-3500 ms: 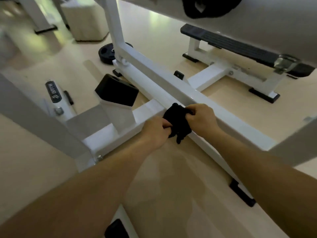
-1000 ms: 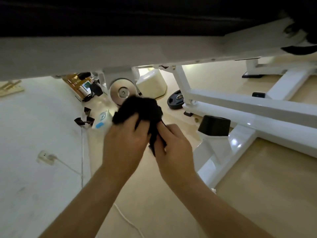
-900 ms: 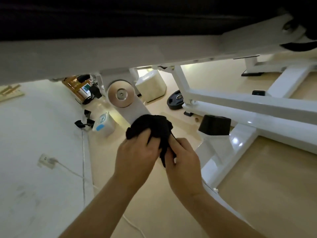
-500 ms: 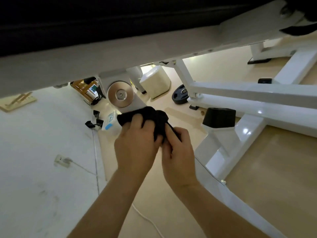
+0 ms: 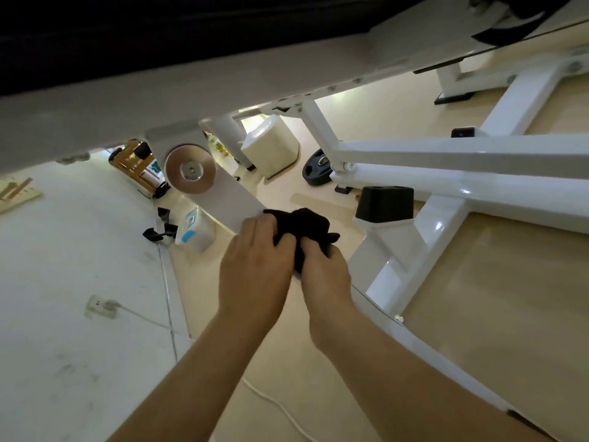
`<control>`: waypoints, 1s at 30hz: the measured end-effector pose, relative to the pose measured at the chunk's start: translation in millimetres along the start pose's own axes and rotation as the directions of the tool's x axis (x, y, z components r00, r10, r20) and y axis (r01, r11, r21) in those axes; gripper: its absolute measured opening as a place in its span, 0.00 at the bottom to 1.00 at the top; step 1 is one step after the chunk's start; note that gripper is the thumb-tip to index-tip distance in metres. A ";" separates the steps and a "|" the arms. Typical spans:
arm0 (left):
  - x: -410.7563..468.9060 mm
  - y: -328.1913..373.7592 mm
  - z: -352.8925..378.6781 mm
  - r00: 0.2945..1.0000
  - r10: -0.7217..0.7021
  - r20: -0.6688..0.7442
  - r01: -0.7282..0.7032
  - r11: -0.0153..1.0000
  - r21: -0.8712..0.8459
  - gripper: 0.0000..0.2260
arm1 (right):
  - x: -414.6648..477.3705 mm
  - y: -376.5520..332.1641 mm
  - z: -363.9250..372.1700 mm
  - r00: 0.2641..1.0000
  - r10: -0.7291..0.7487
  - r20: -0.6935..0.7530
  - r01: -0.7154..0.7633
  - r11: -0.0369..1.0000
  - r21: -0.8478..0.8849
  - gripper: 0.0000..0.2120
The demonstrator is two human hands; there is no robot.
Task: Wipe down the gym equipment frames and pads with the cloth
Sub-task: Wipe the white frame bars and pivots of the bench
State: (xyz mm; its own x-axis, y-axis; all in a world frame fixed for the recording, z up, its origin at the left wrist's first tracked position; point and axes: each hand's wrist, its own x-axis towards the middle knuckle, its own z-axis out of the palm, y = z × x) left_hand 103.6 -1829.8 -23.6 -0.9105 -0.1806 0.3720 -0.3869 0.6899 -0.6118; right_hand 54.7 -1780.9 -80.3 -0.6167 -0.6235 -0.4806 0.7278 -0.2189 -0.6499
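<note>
White cable [image 5: 277, 406]: it lies on the floor under the forearms. A knee or foot could catch it if the person shifts.
Left hand [image 5: 255, 266]: its grip is closed over the upper part of the black cloth [image 5: 306, 228], with the fingertips at the lower end of the white lever arm [image 5: 232, 202].
Right hand [image 5: 325, 275]: its grip pinches the lower bunch of the cloth, just beside the left hand.
Black cloth: it is bunched between both hands and touches the lower end of the lever arm. I think such a tight bunch meets the metal with only a small part, so some strips may stay unwiped.
White lever arm: it slants down from the pivot disc [image 5: 191, 171] to the cloth. I cannot tell if it is locked. If it is free, a hard push could swing it and trap the fingers.
Rubber stopper [image 5: 384, 202]: it is black and sits on the white frame post [image 5: 398, 250], near the cloth on the right. A long stroke could knock the right knuckles on it.
Pivot disc: any grease there would go onto the cloth and then smear the white paint.
Dark pad [image 5: 159, 27]: it is overhead and close, so rising quickly could bump the head.
</note>
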 end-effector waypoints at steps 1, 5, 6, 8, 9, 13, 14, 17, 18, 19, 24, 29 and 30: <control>-3.1 4.5 6.4 0.998 0.064 0.008 -0.064 0.998 -0.017 0.11 | -0.6 6.2 -2.7 1.000 -0.024 0.018 0.024 0.999 -0.027 0.13; -14.8 37.7 45.6 0.943 0.321 0.091 -0.314 0.946 -0.083 0.08 | 21.3 33.1 -41.1 1.000 -0.017 0.007 0.017 0.998 -0.055 0.12; -17.3 47.4 57.7 0.921 0.371 0.117 -0.362 0.928 -0.092 0.08 | 29.5 42.5 -53.4 1.000 0.024 -0.008 -0.024 0.998 -0.056 0.12; -23.1 67.8 81.8 0.876 0.441 0.197 -0.431 0.897 -0.095 0.10 | 39.5 52.7 -73.5 0.993 0.112 -0.040 -0.115 0.988 -0.099 0.11; -26.9 78.5 93.4 0.853 0.465 0.235 -0.454 0.885 -0.104 0.10 | 45.0 58.8 -83.8 0.987 0.151 -0.049 -0.155 0.982 -0.105 0.10; -47.9 119.5 129.9 0.741 0.499 0.449 -0.480 0.862 -0.165 0.12 | 51.3 76.4 -125.0 0.955 0.286 -0.081 -0.292 0.954 -0.075 0.14; -51.7 127.9 135.3 0.711 0.491 0.503 -0.470 0.865 -0.179 0.15 | 53.7 78.6 -129.9 0.950 0.291 -0.111 -0.298 0.953 -0.057 0.12; -53.0 144.4 144.1 0.675 0.468 0.571 -0.400 0.882 -0.249 0.21 | 65.9 81.9 -133.2 0.949 0.255 -0.185 -0.282 0.949 -0.138 0.14; -52.0 142.5 146.2 0.695 0.468 0.546 -0.385 0.884 -0.267 0.21 | 66.7 78.5 -130.3 0.957 0.225 -0.183 -0.258 0.948 -0.186 0.14; -50.2 137.6 147.4 0.721 0.463 0.516 -0.373 0.886 -0.275 0.22 | 67.2 76.3 -127.4 0.961 0.213 -0.176 -0.247 0.948 -0.202 0.13; -31.6 96.5 104.1 0.833 0.434 0.343 -0.358 0.896 -0.263 0.22 | 58.6 53.4 -104.3 0.995 0.100 -0.030 -0.104 0.982 -0.157 0.12; -16.1 30.3 42.5 0.964 0.253 0.079 -0.237 0.955 -0.178 0.06 | 19.2 22.1 -59.6 0.981 -0.145 0.130 0.131 0.985 0.114 0.09; -12.8 18.1 29.6 0.988 0.141 0.069 -0.121 0.964 -0.235 0.04 | 10.1 12.3 -47.3 0.965 -0.204 0.162 0.184 0.974 0.131 0.10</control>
State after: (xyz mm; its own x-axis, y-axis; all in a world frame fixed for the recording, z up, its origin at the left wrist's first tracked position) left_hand 104.0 -1835.8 -60.1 -0.9637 -0.1296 0.2335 -0.2286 0.8522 -0.4706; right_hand 43.3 -1754.4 -121.0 -0.6955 -0.6786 -0.2361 0.6350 -0.4266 -0.6441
